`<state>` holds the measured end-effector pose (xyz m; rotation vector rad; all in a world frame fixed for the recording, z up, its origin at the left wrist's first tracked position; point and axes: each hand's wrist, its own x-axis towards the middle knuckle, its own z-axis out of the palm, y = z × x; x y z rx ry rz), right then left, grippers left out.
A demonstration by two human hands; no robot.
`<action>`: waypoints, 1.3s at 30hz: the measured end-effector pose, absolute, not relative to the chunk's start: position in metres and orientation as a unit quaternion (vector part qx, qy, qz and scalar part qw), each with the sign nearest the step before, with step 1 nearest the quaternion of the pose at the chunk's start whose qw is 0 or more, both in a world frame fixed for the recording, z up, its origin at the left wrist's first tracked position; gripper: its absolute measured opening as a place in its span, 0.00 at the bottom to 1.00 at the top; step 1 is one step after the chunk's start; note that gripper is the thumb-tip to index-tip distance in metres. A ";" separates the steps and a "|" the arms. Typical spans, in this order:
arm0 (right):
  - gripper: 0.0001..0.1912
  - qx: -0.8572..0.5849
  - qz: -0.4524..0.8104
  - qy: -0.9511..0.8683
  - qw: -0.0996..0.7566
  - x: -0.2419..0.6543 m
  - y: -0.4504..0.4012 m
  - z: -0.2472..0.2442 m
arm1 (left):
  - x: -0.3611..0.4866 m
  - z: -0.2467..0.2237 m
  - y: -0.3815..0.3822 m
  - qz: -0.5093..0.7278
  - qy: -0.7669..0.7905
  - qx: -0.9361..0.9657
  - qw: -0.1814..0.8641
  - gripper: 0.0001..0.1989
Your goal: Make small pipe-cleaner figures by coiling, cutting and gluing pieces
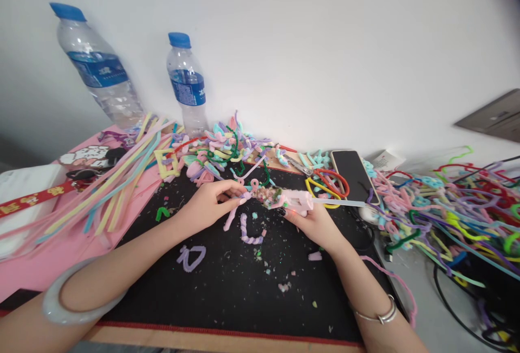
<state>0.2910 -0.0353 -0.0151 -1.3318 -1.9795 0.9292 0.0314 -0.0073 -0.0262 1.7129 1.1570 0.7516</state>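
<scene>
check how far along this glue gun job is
Looks shaped already: the twisted curve and the purple loop, loose on the black mat.
In progress: the right hand holds the glue gun, nozzle towards a small purple piece at the left hand.
Probably left: attaching loose pieces; long strips look unshaped.

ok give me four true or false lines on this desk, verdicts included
1. The right hand holds a pale pink plastic glue gun. True.
2. The twisted pink-and-purple fuzzy wire hangs from the left wrist. False: it lies on the black mat.
3. A black-screened smartphone lies left of both hands. False: it lies beyond the right hand, to the right.
4. Two clear plastic bottles have blue caps. True.
</scene>
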 end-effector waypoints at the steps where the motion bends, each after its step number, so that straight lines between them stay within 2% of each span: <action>1: 0.14 -0.499 0.346 -0.741 0.286 0.291 -0.036 -0.015 | 0.032 -0.026 -0.007 0.305 0.468 0.694 0.454 0.11; 11: 0.14 -0.488 0.310 -0.765 0.282 0.288 -0.037 -0.012 | 0.031 -0.026 -0.008 0.313 0.464 0.687 0.463 0.11; 15: 0.11 -0.473 0.277 -0.790 0.275 0.287 -0.037 -0.010 | 0.031 -0.027 -0.008 0.315 0.464 0.682 0.469 0.11; 24: 0.06 -0.564 0.148 -0.788 0.199 0.288 -0.035 -0.004 | 0.030 -0.026 -0.007 0.316 0.471 0.678 0.467 0.12; 34: 0.23 -0.613 0.009 -0.780 0.125 0.297 -0.031 -0.007 | 0.032 -0.017 -0.007 0.342 0.478 0.657 0.471 0.12; 36: 0.23 -0.611 -0.002 -0.781 0.131 0.296 -0.032 -0.006 | 0.032 -0.018 -0.006 0.341 0.476 0.656 0.475 0.12; 39: 0.21 -0.588 -0.011 -0.786 0.191 0.292 -0.035 -0.001 | 0.032 -0.019 -0.006 0.338 0.469 0.660 0.480 0.12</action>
